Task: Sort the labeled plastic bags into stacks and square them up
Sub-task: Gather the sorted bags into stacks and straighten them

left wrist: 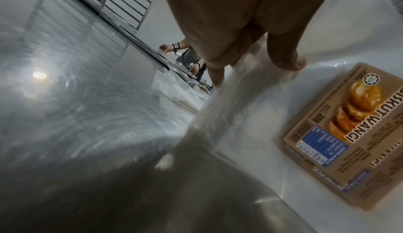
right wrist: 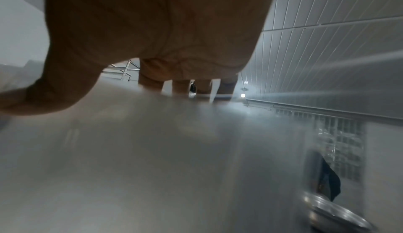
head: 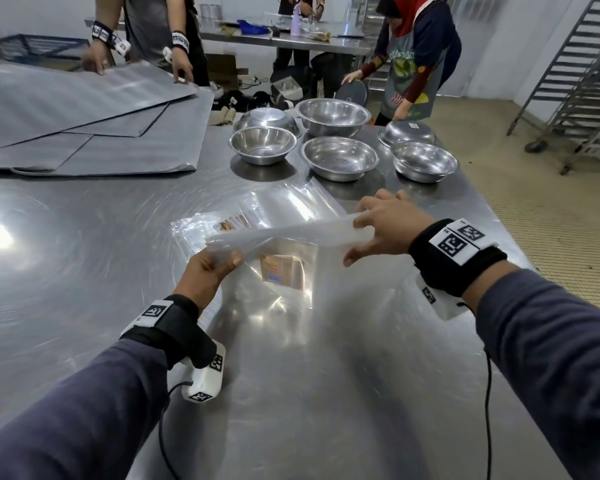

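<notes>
While both hands hold a thick bundle of bags (head: 291, 235) up off the steel table (head: 84, 258), the job looks partly done rather than finished. The left hand (head: 210, 271) has its thumb on top and fingers curled under the near-left end of the bundle; the right hand (head: 381, 225) clamps the far-right end, thumb beneath and fingers over the top. The bundle is tilted edge-on to the head camera, its edges fairly even, so my guess is it is being squared up in the air.

Beneath it, loose clear bags (head: 281, 202) lie overlapping and askew on the table. One brown biscuit label (head: 280, 271) shows just below the bundle, and another label (head: 230, 223) shows farther back at a different angle. The left wrist view shows the near label (left wrist: 340, 133) clearly, printed with biscuits. Those flat bags seem not yet gathered or straightened; no finished stack set down on the table is visible.

As for containers, five steel bowls (head: 340, 157) stand upright beyond the bags and look empty, and one more bowl (head: 409, 131) sits upside down. Grey sheets (head: 101, 133) lie at far left, handled by another person (head: 97, 57)
</notes>
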{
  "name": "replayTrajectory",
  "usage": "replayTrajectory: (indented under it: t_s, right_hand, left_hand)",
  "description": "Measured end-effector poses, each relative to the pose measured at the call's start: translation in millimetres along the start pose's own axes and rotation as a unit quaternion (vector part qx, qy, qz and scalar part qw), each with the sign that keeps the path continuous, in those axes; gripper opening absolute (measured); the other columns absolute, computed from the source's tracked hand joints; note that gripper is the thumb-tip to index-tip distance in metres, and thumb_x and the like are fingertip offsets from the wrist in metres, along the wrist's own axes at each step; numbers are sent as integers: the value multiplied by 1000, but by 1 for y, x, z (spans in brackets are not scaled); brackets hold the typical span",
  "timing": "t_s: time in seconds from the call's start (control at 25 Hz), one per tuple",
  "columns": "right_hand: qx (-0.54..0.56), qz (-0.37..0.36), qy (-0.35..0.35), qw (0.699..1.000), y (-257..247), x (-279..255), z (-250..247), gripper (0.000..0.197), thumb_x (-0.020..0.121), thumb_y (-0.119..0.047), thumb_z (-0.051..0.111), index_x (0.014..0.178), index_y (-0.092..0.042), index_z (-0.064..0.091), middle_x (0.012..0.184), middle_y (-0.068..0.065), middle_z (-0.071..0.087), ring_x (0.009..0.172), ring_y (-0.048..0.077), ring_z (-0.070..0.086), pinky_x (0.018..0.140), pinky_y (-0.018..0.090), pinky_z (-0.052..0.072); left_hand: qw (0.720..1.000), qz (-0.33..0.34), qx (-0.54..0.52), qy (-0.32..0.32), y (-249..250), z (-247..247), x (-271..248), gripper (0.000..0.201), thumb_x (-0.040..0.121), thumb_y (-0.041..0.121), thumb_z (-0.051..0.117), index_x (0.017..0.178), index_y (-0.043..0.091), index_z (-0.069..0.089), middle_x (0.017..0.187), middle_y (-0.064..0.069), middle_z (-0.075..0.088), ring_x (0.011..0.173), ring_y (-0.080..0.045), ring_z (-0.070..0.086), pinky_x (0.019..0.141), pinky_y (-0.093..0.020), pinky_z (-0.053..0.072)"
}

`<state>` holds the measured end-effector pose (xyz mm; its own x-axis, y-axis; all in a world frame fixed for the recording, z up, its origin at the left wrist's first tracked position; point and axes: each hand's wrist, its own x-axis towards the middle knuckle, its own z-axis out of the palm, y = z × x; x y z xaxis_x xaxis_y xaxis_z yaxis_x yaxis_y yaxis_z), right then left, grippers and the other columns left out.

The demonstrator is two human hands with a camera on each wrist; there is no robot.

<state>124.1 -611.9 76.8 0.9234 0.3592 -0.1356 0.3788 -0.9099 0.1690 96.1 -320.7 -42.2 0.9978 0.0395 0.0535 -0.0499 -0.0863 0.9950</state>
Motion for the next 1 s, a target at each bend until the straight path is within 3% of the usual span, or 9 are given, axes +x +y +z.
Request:
replayTrajectory:
  t_s: [0.24,0.44,0.52,0.6,0.68,0.76,0.8,0.88,1.0]
  right_hand:
    - [-49,28,-33,998,12,-3,-4,81,61,-81,54,120,-26,59,114,-5,47,111,19,37,96,36,26]
    - [-31,76,-52,995,40,-5,4,68,69,-66,64,124,-26,57,122,-5,47,118,21,34,100,38,24]
    - [4,89,-28,996,52,-7,12,57,71,-57,69,118,-25,61,122,-7,51,118,22,35,100,38,24]
    - [123,113,45,985,66,-10,25,41,69,-47,76,99,-21,66,106,-8,57,112,20,42,94,35,27]
    - [345,131,117,922,70,-16,39,27,66,-29,82,72,-17,59,74,-11,57,84,12,52,76,28,34]
    - [484,139,166,848,66,-19,54,37,65,-9,83,65,-19,47,64,-10,48,69,9,45,62,18,34]
    - [511,151,191,824,63,-19,62,39,65,-5,82,71,-19,46,72,-7,47,74,11,43,63,15,34]
    - [567,174,209,777,59,-16,71,47,66,-2,81,99,-15,49,97,2,50,95,15,45,78,19,38]
    - [674,167,155,702,61,-14,80,89,61,-4,83,135,-24,38,123,9,43,116,17,43,93,25,40]
  left_hand:
    - [1000,4,1,1,-1,0,1,18,88,3,58,104,9,62,71,26,69,72,13,63,66,-3,46]
    - [1000,0,9,5,-4,-2,4,14,87,5,59,96,15,64,74,24,70,74,10,64,68,-6,47]
    - [1000,-2,9,10,-6,-3,5,12,87,6,60,96,13,65,76,18,71,75,7,64,70,-8,48]
    - [1000,-3,14,18,-7,-3,6,10,86,7,61,94,13,66,80,13,70,77,3,63,74,-11,47]
    - [1000,1,13,22,-8,-2,7,10,86,6,61,93,12,66,82,13,69,75,6,63,73,-9,47]
    - [1000,2,14,25,-8,-1,6,11,86,6,61,96,10,65,86,10,68,75,7,63,72,-8,47]
    - [999,0,15,28,-8,-1,6,11,86,6,61,96,10,65,88,8,67,77,6,63,73,-9,47]
    - [999,-2,14,28,-8,-2,5,11,86,6,61,93,13,65,84,12,70,79,5,63,73,-10,48]
    - [1000,-2,18,15,-7,-2,1,13,87,4,60,93,14,66,77,21,71,77,8,64,72,-7,48]
